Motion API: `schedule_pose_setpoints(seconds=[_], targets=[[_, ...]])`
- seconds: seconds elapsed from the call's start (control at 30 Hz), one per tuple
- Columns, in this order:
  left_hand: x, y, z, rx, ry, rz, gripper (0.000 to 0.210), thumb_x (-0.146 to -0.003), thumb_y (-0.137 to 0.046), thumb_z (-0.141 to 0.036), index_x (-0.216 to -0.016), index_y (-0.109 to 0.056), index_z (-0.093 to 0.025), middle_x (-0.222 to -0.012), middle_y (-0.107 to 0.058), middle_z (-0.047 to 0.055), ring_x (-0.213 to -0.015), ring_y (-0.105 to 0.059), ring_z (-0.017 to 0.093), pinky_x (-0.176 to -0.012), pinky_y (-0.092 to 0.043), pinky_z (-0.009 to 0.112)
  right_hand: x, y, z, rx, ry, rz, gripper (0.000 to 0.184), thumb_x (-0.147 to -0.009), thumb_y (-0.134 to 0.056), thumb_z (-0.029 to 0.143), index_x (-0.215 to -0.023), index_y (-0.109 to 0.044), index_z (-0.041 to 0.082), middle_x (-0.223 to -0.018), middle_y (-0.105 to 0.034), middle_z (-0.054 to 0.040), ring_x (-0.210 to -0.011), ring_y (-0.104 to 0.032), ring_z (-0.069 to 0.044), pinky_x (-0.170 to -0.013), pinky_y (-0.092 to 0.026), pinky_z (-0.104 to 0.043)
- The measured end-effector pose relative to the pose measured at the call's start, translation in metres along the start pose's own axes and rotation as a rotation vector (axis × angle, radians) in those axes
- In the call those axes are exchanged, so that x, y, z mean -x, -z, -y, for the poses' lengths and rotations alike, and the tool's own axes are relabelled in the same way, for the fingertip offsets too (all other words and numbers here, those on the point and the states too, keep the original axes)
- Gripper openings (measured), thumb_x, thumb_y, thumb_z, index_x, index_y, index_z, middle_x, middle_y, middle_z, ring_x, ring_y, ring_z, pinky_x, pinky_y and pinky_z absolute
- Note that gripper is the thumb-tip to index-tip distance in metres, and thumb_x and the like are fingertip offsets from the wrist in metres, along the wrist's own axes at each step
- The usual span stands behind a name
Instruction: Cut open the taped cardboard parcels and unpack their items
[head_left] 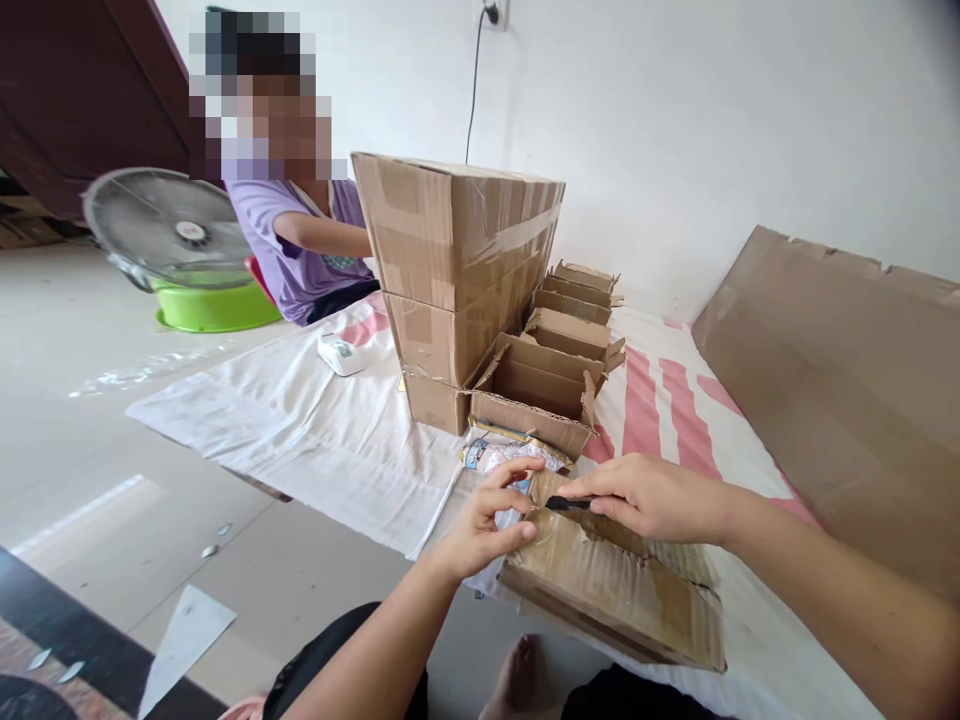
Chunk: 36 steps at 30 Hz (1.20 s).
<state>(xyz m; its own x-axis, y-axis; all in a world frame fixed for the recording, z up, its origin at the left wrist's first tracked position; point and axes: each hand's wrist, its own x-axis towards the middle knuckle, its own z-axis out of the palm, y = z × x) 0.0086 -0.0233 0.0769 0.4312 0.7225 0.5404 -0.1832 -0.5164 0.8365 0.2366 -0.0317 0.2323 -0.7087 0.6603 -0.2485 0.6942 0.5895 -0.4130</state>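
Note:
A taped cardboard box lies before me at the near edge of the cloth-covered table, its top seam torn and partly parted. My right hand is closed on a small black cutter, whose tip sits at the seam near the box's left end. The blade itself is hidden. At that same end, my left hand holds the box, fingers curved and spaced, thumb against the near corner. Just beyond the hands lies a printed plastic packet, partly covered by the left fingers.
Stacked taped cartons rise beyond my left hand. Several opened boxes line their right side. A large cardboard sheet leans at right. Another person sits behind the stack, near a fan and green basin. A white device rests left.

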Motion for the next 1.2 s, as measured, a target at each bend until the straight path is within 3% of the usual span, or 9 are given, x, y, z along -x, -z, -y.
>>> schedule_pose_setpoints(seconds=[0.3,0.57,0.73,0.83,1.03,1.2], targets=[[0.0,-0.002,-0.002,-0.02,0.028,-0.011,0.021,-0.085,-0.063,-0.039,-0.077,-0.065,-0.019,-0.137,-0.05,0.01,-0.126,-0.048,0.029,-0.108,-0.034,0.049,-0.017,0.016,0.001,0.026,0.006,0.148,0.042,-0.087,-0.05,0.014,-0.123,-0.064,0.032,-0.115,-0.07,0.0023,-0.098,-0.066,-0.017,-0.084,-0.047,-0.027],[-0.001,-0.003,-0.005,-0.1,0.041,0.014,0.024,-0.088,-0.058,-0.039,-0.076,-0.063,-0.019,-0.136,-0.049,0.011,-0.128,-0.044,0.03,-0.108,-0.034,0.049,-0.01,0.011,0.006,0.167,0.003,0.131,0.04,-0.087,-0.049,0.016,-0.121,-0.064,0.031,-0.109,-0.073,-0.0007,-0.092,-0.067,-0.019,-0.075,-0.047,-0.028],[-0.001,-0.004,-0.006,-0.095,0.065,-0.012,0.026,-0.089,-0.056,-0.04,-0.074,-0.061,-0.019,-0.136,-0.049,0.012,-0.126,-0.046,0.03,-0.107,-0.035,0.05,0.019,0.004,0.008,0.283,-0.073,0.19,0.038,-0.082,-0.051,0.012,-0.107,-0.07,0.034,-0.09,-0.075,0.0018,-0.074,-0.067,-0.018,-0.06,-0.041,-0.027],[-0.001,-0.004,-0.006,-0.079,0.08,-0.014,0.027,-0.089,-0.057,-0.041,-0.074,-0.062,-0.018,-0.137,-0.05,0.012,-0.126,-0.046,0.03,-0.108,-0.034,0.05,0.044,-0.005,0.004,0.305,-0.144,0.172,0.038,-0.084,-0.05,0.012,-0.108,-0.07,0.034,-0.088,-0.074,-0.0005,-0.074,-0.067,-0.019,-0.057,-0.039,-0.027],[0.002,-0.004,0.002,0.002,0.098,-0.03,0.024,-0.088,-0.059,-0.038,-0.077,-0.066,-0.019,-0.142,-0.048,0.011,-0.129,-0.046,0.031,-0.108,-0.034,0.052,0.11,-0.011,-0.006,0.203,-0.311,0.054,0.041,-0.088,-0.045,0.013,-0.115,-0.067,0.036,-0.09,-0.072,-0.0023,-0.082,-0.067,-0.023,-0.065,-0.047,-0.031],[0.004,-0.002,0.004,0.003,0.123,-0.025,0.019,-0.088,-0.06,-0.035,-0.078,-0.068,-0.02,-0.143,-0.047,0.01,-0.131,-0.043,0.032,-0.109,-0.032,0.051,0.165,-0.02,-0.015,0.065,-0.489,-0.026,0.037,-0.09,-0.048,0.022,-0.118,-0.066,0.038,-0.108,-0.072,-0.001,-0.094,-0.068,-0.024,-0.08,-0.052,-0.036]])
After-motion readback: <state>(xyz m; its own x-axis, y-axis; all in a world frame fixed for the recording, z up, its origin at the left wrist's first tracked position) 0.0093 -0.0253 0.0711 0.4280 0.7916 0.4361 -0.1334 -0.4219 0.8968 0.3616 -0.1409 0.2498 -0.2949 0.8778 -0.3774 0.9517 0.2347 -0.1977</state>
